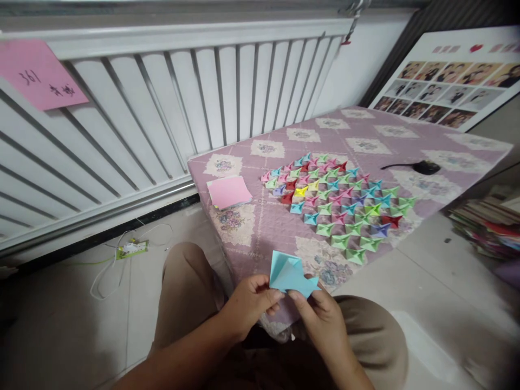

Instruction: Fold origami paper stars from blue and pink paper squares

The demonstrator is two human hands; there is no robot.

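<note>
Between my two hands, over the near edge of the table, is a partly folded sheet of light blue origami paper [290,275]. Its top left is an upright square flap, and a small point sticks out at the right. My left hand [252,300] pinches the lower left corner between thumb and fingers. My right hand [319,310] grips the lower right part, thumb in front and fingers behind. Beyond them, rows of small folded paper pieces [333,200] in green, blue, pink, red and yellow stand on the tablecloth. A stack of pink square paper [229,192] lies to the left.
A purple flowered cloth covers the table [260,238]. A black mouse-like object [426,167] with a cord lies at the right. A white radiator [219,92] carries a pink note [38,73]. A power strip [132,249] with cables is on the floor; a photo board [450,78] leans behind.
</note>
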